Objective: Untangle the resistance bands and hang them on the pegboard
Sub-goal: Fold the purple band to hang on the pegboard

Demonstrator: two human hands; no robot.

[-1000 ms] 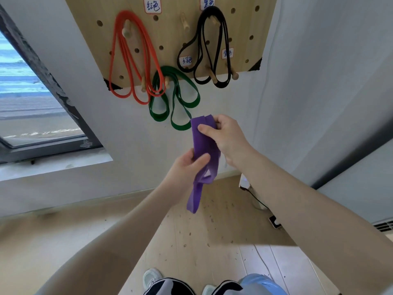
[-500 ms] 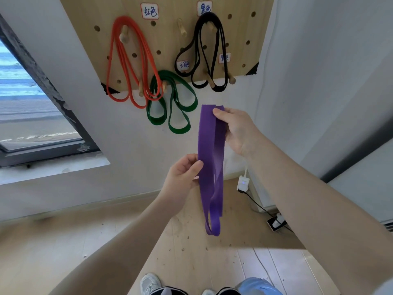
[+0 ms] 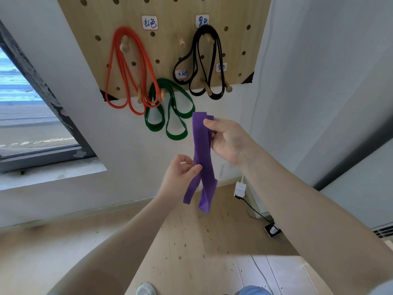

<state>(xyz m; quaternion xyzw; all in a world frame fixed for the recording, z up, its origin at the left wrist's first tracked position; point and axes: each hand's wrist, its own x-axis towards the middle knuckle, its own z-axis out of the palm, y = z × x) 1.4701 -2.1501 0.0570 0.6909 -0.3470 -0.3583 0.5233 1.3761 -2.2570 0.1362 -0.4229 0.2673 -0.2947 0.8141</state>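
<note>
A wide purple band [image 3: 202, 150] hangs folded in front of the wall, below the wooden pegboard [image 3: 165, 50]. My right hand [image 3: 229, 141] pinches its top end with thumb and fingers. My left hand [image 3: 180, 175] pinches one strand of the purple band lower down, on its left side. Two loose ends dangle below my left hand. On the pegboard hang red bands [image 3: 129, 71] at the left, green bands [image 3: 170, 109] at the lower middle and black bands [image 3: 208, 60] at the right. A bare wooden peg [image 3: 228, 87] sticks out at the board's lower right.
A window [image 3: 32, 116] with a dark frame is at the left. A white charger [image 3: 239, 188] with a black cable hangs by the wall at the right, above the wooden floor [image 3: 191, 241]. My shoes show at the bottom edge.
The purple band, a long hanging loop half a second ago, is now gathered shorter with two ends dangling. My left hand now pinches a strand of it; my right hand stays at the top.
</note>
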